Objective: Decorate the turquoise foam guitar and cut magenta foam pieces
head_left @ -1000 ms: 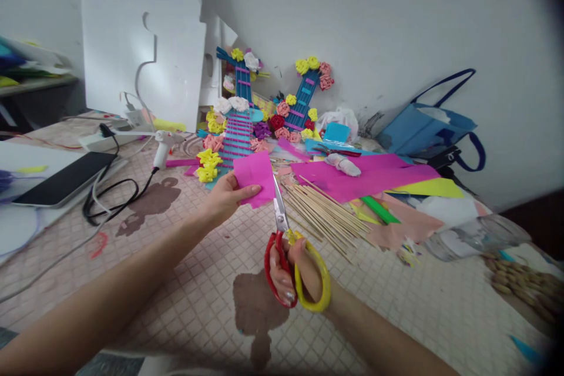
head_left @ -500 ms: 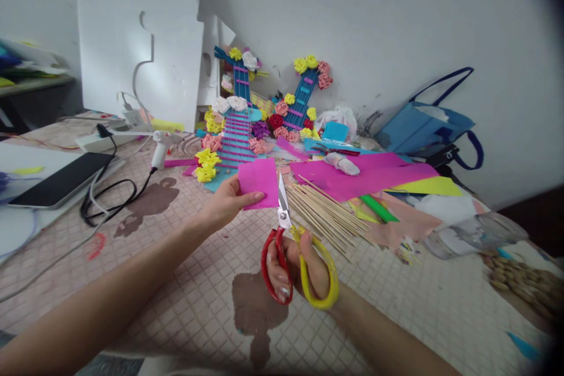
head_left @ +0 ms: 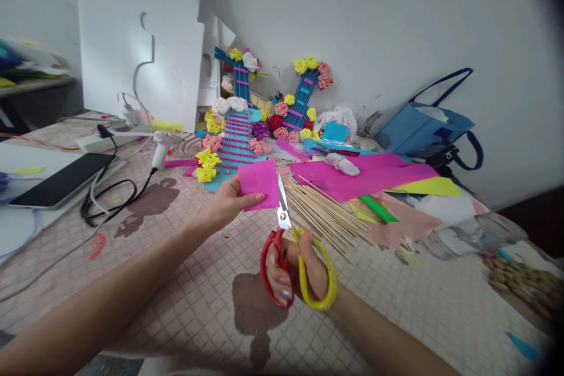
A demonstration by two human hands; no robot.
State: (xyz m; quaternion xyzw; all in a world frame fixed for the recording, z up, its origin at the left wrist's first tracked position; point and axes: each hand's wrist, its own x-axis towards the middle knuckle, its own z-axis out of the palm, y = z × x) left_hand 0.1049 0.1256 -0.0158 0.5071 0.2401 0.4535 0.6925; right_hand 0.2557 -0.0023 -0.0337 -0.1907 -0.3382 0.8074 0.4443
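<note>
My left hand (head_left: 233, 198) pinches a rectangle of magenta paper (head_left: 259, 181) at its lower left, thumb in front and fingers behind. A pair of scissors (head_left: 283, 217) with one red and one yellow handle is in my right hand (head_left: 299, 267), my fingers through the loops. The blades point up and lie at the paper's right edge, slightly parted; whether they touch it I cannot tell. Right of the blades lies a spread of thin wooden sticks (head_left: 328, 217). Behind the paper stands a blue panel with purple stripes (head_left: 238, 144), trimmed with paper flowers.
A white glue gun (head_left: 162, 150) with a black cable stands at left, near a dark phone (head_left: 61, 179). Magenta sheets (head_left: 370, 173), a green strip (head_left: 379, 208) and a clear plastic jar (head_left: 476, 235) lie at right. A blue bag (head_left: 423, 129) leans against the wall.
Both hands stay almost where they were. The scissors have shifted very slightly, with the handles a little lower; the paper has barely moved.
</note>
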